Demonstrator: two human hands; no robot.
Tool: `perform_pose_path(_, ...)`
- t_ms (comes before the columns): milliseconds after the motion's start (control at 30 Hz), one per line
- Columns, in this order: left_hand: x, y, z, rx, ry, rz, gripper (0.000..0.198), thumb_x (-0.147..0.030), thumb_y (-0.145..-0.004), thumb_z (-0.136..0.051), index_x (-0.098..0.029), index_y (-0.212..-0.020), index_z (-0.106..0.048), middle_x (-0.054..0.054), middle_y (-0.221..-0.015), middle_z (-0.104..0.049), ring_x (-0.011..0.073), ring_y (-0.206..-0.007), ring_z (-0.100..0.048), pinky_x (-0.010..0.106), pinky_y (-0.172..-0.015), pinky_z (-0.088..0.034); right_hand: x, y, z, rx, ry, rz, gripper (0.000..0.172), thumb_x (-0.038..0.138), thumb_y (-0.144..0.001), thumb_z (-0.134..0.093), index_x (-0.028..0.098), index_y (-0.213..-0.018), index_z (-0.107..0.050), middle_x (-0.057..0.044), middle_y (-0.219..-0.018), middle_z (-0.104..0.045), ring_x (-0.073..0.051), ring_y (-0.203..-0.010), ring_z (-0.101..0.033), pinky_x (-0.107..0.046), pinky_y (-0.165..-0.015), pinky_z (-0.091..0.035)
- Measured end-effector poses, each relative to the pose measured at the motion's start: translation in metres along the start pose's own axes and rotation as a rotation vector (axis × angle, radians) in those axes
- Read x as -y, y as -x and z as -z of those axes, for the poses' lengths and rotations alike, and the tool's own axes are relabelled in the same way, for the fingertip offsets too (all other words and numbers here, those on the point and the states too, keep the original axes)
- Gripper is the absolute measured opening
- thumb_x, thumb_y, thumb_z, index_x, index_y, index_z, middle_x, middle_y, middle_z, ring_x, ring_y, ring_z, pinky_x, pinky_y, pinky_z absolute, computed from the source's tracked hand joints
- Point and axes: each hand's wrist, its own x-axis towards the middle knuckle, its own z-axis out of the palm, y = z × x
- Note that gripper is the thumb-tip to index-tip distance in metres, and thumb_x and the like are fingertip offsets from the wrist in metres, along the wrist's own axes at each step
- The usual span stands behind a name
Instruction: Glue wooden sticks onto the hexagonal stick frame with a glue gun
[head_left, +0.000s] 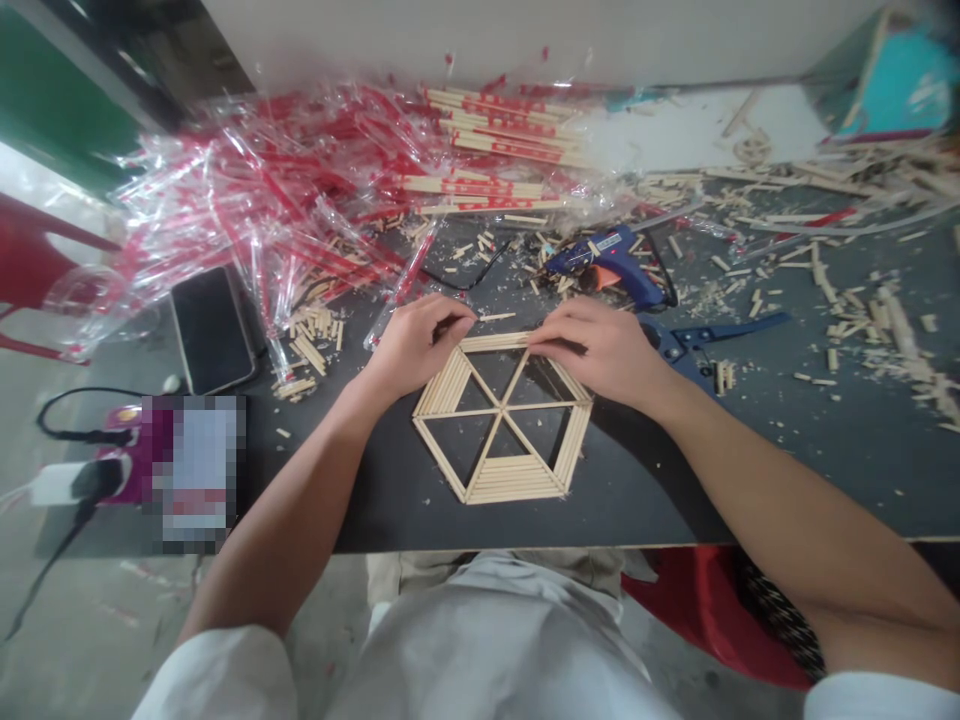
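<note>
The hexagonal wooden-stick frame (502, 408) is lying at centre, probably light, stiff and fragile, best held by its edges; left hand (416, 345) and right hand (600, 350) are bending narrow-fingered over its upper corners, grip unclear.

Hexagonal stick frame (502, 408): six-spoked, partly filled, flat.

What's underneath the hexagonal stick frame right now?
The dark tabletop shows through the open gaps of the hexagonal stick frame. Whatever lies directly beneath its sticks is covered, and the left hand and right hand block views near its upper corners.
</note>
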Motion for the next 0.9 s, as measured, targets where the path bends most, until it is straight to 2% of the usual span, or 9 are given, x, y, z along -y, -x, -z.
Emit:
perform_pose_path(233,-0.001,-0.0002,0.0007,-0.044,0.025,-0.019,0.025,-0.031,-0.104,-0.056,-0.019,-0.104,-0.077,0.007,-0.097,-0.079,0.0153,-0.078,-0.067,0.028,-0.078,-0.053,-0.0004,0.001,0.0004,0.016,0.031,-0.053,0.017,0.034,-0.105,-0.066,0.025,-0.097,-0.078,-0.006,-0.092,-0.075,-0.023,-0.086,-0.07,-0.04,-0.081,-0.057)
perform_pose_path(333,-0.0024,-0.0006,0.0031,-0.071,0.055,-0.026,0.033,-0.039,-0.108,-0.052,-0.019,-0.109,-0.078,0.008,-0.098,-0.079,0.0158,-0.078,-0.067,0.029,-0.077,-0.052,-0.0002,0.0009,0.0019,-0.029,0.037,-0.099,0.022,0.037,-0.107,-0.061,0.025,-0.096,-0.076,-0.007,-0.091,-0.075,-0.023,-0.084,-0.07,-0.039,-0.079,-0.056)
perform_pose_path(433,-0.0021,-0.001,0.0053,-0.036,0.106,-0.057,0.04,-0.048,-0.109,-0.052,-0.02,-0.104,-0.081,0.009,-0.098,-0.08,0.0173,-0.082,-0.069,0.03,-0.077,-0.052,-0.0012,0.0002,0.0028,-0.075,0.037,-0.119,0.023,0.037,-0.108,-0.06,0.025,-0.095,-0.074,-0.006,-0.09,-0.075,-0.022,-0.082,-0.069,-0.037,-0.076,-0.055)
perform_pose_path(533,0.0,-0.0012,0.006,-0.017,0.148,-0.054,0.036,-0.05,-0.105,-0.061,-0.021,-0.1,-0.082,0.008,-0.096,-0.08,0.0183,-0.084,-0.07,0.03,-0.076,-0.052,-0.0035,-0.0004,0.0021,-0.096,0.022,-0.104,0.02,0.033,-0.107,-0.06,0.025,-0.095,-0.073,-0.006,-0.089,-0.075,-0.021,-0.081,-0.069,-0.036,-0.076,-0.054)
perform_pose_path(633,0.0019,-0.0013,0.0054,-0.046,0.162,-0.017,0.027,-0.043,-0.102,-0.066,-0.022,-0.099,-0.083,0.006,-0.093,-0.08,0.0171,-0.08,-0.068,0.029,-0.073,-0.051,-0.0061,-0.0001,0.0011,-0.114,0.023,-0.108,0.018,0.031,-0.107,-0.06,0.024,-0.094,-0.072,-0.005,-0.088,-0.075,-0.021,-0.08,-0.069,-0.036,-0.075,-0.054)
perform_pose_path(767,0.0022,-0.0013,0.0045,-0.056,0.162,0.009,0.021,-0.04,-0.097,-0.073,-0.022,-0.098,-0.084,0.005,-0.092,-0.079,0.0151,-0.073,-0.065,0.029,-0.07,-0.051,-0.0077,0.0008,0.0008,-0.113,0.038,-0.147,0.022,0.036,-0.107,-0.059,0.025,-0.093,-0.072,-0.006,-0.089,-0.075,-0.022,-0.081,-0.069,-0.037,-0.076,-0.055)
perform_pose_path(900,0.0021,-0.0011,0.0043,-0.057,0.174,0.01,0.02,-0.042,-0.096,-0.075,-0.023,-0.095,-0.084,0.005,-0.094,-0.08,0.0167,-0.079,-0.069,0.03,-0.073,-0.053,-0.0064,0.0007,0.0006,-0.108,0.023,-0.156,0.024,0.039,-0.108,-0.059,0.025,-0.093,-0.072,-0.006,-0.09,-0.075,-0.022,-0.082,-0.07,-0.039,-0.078,-0.056)
